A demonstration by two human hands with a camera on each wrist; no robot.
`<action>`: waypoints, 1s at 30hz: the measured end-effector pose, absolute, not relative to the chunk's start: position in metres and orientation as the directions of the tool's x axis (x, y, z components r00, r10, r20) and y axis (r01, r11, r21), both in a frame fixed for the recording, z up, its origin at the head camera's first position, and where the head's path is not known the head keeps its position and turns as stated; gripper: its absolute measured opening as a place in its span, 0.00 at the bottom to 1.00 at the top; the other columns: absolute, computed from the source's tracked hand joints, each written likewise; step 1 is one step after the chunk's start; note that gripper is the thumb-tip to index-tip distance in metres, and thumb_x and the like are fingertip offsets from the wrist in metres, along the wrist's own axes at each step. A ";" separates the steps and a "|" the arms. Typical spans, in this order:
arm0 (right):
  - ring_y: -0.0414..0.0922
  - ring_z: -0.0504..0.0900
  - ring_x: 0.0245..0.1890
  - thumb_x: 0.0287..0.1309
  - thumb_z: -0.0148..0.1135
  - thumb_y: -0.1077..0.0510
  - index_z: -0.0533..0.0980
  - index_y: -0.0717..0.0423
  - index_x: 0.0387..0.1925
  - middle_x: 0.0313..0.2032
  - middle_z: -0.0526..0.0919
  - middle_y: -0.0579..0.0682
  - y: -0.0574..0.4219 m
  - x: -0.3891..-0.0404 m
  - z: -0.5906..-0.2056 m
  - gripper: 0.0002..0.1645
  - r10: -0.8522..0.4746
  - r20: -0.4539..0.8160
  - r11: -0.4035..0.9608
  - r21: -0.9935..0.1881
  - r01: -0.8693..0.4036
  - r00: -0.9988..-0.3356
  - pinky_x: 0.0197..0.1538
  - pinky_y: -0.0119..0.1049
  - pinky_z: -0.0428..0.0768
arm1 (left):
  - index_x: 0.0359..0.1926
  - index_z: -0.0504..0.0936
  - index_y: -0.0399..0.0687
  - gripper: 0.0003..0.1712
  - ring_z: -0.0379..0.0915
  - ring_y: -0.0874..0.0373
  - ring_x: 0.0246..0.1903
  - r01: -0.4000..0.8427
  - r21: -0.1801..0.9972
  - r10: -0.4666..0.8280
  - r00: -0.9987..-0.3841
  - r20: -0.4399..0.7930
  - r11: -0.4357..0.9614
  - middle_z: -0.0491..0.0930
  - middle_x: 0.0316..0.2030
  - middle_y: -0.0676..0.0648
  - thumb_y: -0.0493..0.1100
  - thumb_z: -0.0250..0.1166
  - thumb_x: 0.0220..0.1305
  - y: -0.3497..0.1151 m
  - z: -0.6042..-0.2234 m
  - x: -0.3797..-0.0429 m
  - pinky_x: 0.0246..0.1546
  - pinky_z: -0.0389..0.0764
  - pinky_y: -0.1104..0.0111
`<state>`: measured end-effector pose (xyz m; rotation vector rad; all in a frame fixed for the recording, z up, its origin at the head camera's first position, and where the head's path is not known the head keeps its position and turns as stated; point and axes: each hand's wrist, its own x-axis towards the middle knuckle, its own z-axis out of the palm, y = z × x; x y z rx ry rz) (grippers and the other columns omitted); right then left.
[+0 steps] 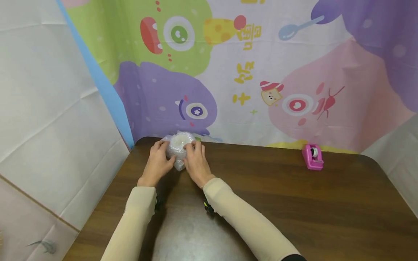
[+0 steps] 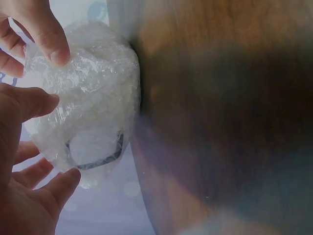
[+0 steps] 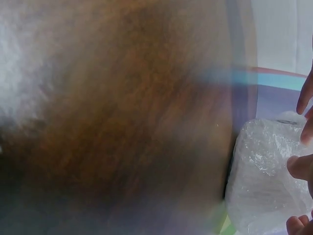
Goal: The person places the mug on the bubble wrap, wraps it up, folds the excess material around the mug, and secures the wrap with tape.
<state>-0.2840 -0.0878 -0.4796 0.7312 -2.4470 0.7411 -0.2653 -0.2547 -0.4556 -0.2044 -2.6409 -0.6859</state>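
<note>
A roundish bundle of clear bubble wrap (image 1: 180,140) stands at the back edge of the brown table, against the printed curtain. A paler round shape shows through its top. From its left side my left hand (image 1: 155,164) holds it between thumb and spread fingers. My right hand (image 1: 197,164) grips the opposite side, fingers bent over the plastic. In the left wrist view a dark angular outline (image 2: 117,149) shows through the wrap (image 2: 98,93); what lies inside cannot be made out. Only fingertips and part of the wrap (image 3: 261,171) appear in the right wrist view.
A pink tape dispenser (image 1: 314,157) stands at the back right of the wooden table (image 1: 277,203). Behind the table hangs a curtain (image 1: 228,119) with cartoon monsters. Pale sheeting (image 1: 49,108) closes off the left side.
</note>
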 end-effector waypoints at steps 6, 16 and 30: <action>0.56 0.71 0.54 0.61 0.72 0.62 0.73 0.59 0.54 0.56 0.68 0.60 -0.088 -0.287 -0.477 0.23 -0.356 0.554 0.682 -0.397 -0.615 -0.753 0.55 0.41 0.81 | 0.62 0.74 0.22 0.34 0.71 0.27 0.61 0.233 0.397 0.060 -0.913 0.403 0.888 0.72 0.61 0.22 0.37 0.74 0.60 -0.256 -0.451 -0.272 0.63 0.75 0.43; 0.56 0.73 0.55 0.62 0.70 0.62 0.75 0.57 0.58 0.58 0.69 0.59 -0.080 -0.294 -0.481 0.24 -0.371 0.538 0.709 -0.363 -0.605 -0.757 0.52 0.40 0.84 | 0.63 0.72 0.20 0.32 0.73 0.29 0.61 0.238 0.389 0.075 -0.918 0.389 0.890 0.71 0.61 0.23 0.34 0.71 0.62 -0.248 -0.451 -0.280 0.61 0.77 0.45; 0.60 0.65 0.73 0.67 0.66 0.50 0.63 0.55 0.75 0.74 0.61 0.64 -0.044 -0.273 -0.480 0.40 -0.399 0.304 0.719 -0.482 -0.501 -0.865 0.67 0.50 0.77 | 0.77 0.51 0.26 0.52 0.42 0.20 0.75 0.243 0.398 0.058 -0.904 0.424 0.885 0.46 0.75 0.19 0.37 0.72 0.62 -0.226 -0.458 -0.245 0.64 0.71 0.36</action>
